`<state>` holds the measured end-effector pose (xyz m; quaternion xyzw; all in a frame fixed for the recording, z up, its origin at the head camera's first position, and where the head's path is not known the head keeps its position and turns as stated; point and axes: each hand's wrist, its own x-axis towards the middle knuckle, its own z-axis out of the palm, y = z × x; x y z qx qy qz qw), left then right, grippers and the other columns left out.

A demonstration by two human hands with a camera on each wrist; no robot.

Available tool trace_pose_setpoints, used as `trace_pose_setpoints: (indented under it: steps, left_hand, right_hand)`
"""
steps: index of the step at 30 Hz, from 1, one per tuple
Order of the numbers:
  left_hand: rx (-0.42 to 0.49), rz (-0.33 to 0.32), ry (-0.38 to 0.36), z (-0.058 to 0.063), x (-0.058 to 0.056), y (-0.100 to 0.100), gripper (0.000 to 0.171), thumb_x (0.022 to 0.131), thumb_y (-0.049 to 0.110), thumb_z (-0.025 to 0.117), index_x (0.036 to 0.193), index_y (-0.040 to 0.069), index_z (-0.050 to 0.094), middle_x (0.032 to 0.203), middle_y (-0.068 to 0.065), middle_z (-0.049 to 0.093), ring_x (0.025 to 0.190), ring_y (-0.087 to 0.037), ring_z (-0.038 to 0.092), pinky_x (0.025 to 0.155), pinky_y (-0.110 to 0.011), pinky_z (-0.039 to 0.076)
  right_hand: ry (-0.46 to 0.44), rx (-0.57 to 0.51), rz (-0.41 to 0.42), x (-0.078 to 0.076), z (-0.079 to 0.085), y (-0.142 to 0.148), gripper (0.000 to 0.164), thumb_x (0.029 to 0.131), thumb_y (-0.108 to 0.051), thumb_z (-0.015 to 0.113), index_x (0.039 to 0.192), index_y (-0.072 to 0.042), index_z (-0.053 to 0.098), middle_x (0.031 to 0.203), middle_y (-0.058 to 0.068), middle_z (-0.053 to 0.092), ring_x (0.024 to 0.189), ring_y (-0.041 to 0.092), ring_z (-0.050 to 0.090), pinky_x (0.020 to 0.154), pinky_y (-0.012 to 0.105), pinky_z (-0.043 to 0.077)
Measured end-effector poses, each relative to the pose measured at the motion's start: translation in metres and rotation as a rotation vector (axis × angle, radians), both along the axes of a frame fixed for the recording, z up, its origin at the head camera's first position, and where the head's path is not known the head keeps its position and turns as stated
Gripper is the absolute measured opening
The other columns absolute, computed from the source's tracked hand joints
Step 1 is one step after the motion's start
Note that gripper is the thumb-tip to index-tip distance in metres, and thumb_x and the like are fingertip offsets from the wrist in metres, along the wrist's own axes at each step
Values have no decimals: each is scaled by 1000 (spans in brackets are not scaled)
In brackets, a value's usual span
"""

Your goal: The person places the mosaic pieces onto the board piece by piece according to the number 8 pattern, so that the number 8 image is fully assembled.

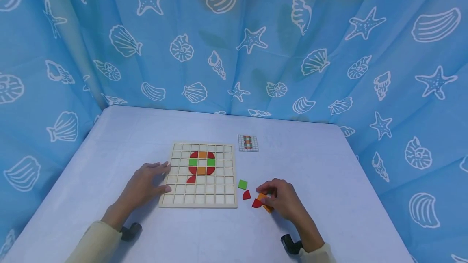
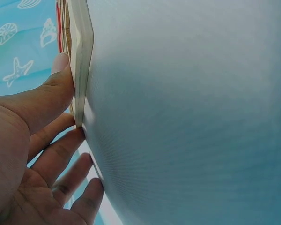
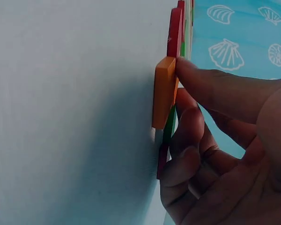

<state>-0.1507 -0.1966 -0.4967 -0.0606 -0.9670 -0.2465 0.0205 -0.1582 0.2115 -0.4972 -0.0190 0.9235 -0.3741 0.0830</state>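
A square wooden grid board [image 1: 219,201] lies on the table with red quarter-round, green and orange tiles forming a ring, plus a red quarter-round tile [image 1: 191,180] below. My left hand [image 1: 144,184] rests at the board's left edge, thumb and fingers extended against its frame. To the right of the board, my right hand [image 1: 283,198] pinches an orange square tile [image 1: 261,196] between thumb and fingers, close over the table. Right beside it are a red quarter-round tile [image 1: 256,203] and another orange tile [image 3: 163,93], partly covered by the hand in the head view.
A green square tile [image 1: 243,184] and a loose red quarter-round tile [image 1: 246,195] lie between the board and my right hand. Behind them sits a small pattern card [image 1: 248,143]. A blue shell-print curtain [image 1: 219,52] hangs around the white table [image 1: 310,153].
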Motion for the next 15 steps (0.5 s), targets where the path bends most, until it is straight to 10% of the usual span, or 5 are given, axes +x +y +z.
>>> trace_pose_setpoints:
  steps: [15]
  left_hand:
    - [3, 4, -9, -3, -1, -1, 73, 82, 21, 93, 147, 7, 63, 155, -16, 60, 145, -47, 52, 116, -64, 47]
  right_hand:
    - [-33, 2, 27, -5, 0, 1, 24, 85, -8, 89, 98, -20, 74, 85, 1, 61, 75, 19, 55, 59, 25, 50]
